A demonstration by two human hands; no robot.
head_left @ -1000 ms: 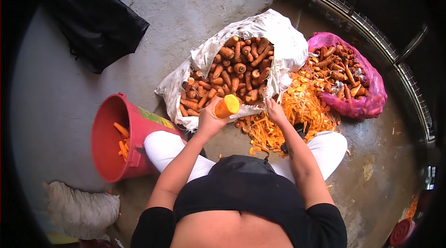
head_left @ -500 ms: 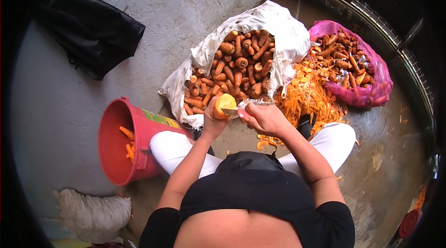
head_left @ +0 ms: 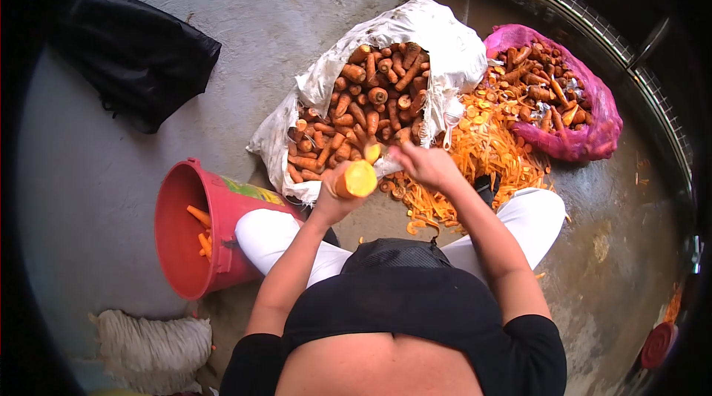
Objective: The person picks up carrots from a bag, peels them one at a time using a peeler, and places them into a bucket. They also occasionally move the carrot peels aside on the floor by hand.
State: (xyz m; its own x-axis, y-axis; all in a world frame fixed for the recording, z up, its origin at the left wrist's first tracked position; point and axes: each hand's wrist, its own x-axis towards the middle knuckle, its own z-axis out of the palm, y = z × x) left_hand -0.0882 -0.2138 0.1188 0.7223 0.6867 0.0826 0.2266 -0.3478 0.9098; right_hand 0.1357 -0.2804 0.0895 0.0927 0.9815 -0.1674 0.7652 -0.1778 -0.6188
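A thick carrot with a pale yellow cut end is gripped in my left hand, in front of an open white sack full of carrots. My right hand is closed just to the right of it, apart from the carrot; the knife it holds is blurred and hardly shows. Between the hands, a small yellow-orange slice is at the carrot's upper edge. Orange peelings and slices lie heaped beyond my right hand.
On the left a red bucket lies tilted with some peeled carrots inside. A pink sack of carrots stands at the upper right. Black plastic lies at the upper left, a whitish sack at the lower left.
The blade, earlier against the carrot's cut end, has come away with a slice. My right hand has moved slightly up and right. The whole view has shifted a little.
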